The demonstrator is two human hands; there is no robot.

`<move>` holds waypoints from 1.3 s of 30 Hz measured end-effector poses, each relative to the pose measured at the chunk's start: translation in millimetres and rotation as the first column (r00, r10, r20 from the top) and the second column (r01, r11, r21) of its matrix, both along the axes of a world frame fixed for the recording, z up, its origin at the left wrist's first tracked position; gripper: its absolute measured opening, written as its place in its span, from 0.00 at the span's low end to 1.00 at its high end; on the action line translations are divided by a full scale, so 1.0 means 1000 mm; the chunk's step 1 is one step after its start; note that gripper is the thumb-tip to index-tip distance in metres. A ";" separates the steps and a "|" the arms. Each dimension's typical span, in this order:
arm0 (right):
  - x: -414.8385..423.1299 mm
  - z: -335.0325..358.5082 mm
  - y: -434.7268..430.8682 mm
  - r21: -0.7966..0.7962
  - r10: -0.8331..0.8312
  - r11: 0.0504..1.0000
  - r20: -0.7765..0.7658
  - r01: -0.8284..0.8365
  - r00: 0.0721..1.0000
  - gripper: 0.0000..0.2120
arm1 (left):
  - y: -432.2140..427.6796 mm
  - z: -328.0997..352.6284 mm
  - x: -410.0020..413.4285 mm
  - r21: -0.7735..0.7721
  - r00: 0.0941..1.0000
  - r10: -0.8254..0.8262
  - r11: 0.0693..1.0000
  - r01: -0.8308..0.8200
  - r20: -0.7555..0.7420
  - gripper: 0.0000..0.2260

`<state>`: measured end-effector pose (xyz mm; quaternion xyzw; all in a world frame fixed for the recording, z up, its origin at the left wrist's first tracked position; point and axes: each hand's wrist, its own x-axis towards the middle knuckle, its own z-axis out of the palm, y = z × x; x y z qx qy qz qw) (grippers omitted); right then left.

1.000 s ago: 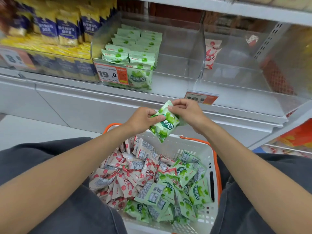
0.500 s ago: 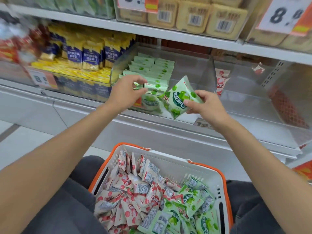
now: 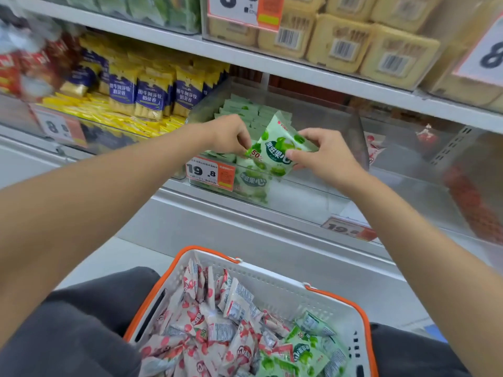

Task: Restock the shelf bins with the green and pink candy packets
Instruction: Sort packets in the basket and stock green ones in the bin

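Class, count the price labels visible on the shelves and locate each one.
5 price labels: upper shelf, one top centre, one cut off at the right edge; lower shelf, one far left, one on the green-packet bin, one on the pink-packet bin. Others may be hidden.

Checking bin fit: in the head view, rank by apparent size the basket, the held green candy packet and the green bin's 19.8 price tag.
1. white basket, largest, but also nearest the camera.
2. green candy packet.
3. 19.8 price tag, smallest; it sits about level with the packet in depth, so this order is fair.
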<state>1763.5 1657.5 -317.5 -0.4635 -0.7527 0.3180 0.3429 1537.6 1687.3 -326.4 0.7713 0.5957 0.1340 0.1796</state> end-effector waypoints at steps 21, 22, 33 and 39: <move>-0.054 -0.029 0.013 -0.031 -0.086 0.993 0.485 0.115 0.870 0.09 | -0.008 -0.019 -0.018 0.021 0.900 0.097 0.993 -0.117 0.426 0.07; -0.055 -0.029 0.013 -0.045 -0.087 0.991 0.475 0.123 0.875 0.09 | -0.014 -0.019 -0.019 0.052 0.900 0.091 0.991 -0.125 0.427 0.07; -0.033 -0.020 0.009 -0.140 -0.246 0.948 0.250 0.286 0.936 0.23 | -0.043 -0.042 -0.011 0.210 0.905 0.129 0.951 -0.229 0.405 0.07; -0.041 -0.023 0.023 -0.597 -0.224 0.774 0.051 0.209 0.973 0.18 | -0.039 -0.042 -0.014 0.211 0.945 0.148 0.954 -0.214 0.290 0.09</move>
